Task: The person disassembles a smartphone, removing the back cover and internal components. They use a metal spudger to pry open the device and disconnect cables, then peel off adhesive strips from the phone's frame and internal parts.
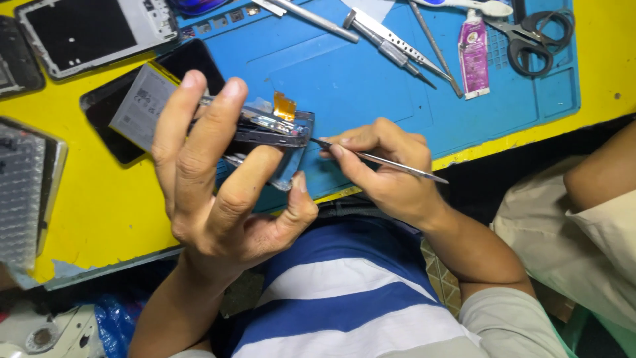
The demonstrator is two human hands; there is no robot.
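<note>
Left hand (pixel 218 179) closed round opened phone frame (pixel 271 132), raised above blue mat (pixel 371 86) near desk's (pixel 99 199) front edge. Right hand (pixel 384 172) pinching thin metal pry tool (pixel 377 159), tip at frame's end. Frame judged light, stiff, fragile; orange flex cable (pixel 284 106) exposed. Best held by side edges, off cable.

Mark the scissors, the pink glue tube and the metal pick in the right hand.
scissors (pixel 530 41): head view, on a handle loop.
pink glue tube (pixel 474 59): head view, mid-body.
metal pick (pixel 391 164): head view, shaft beyond the fingers.
</note>
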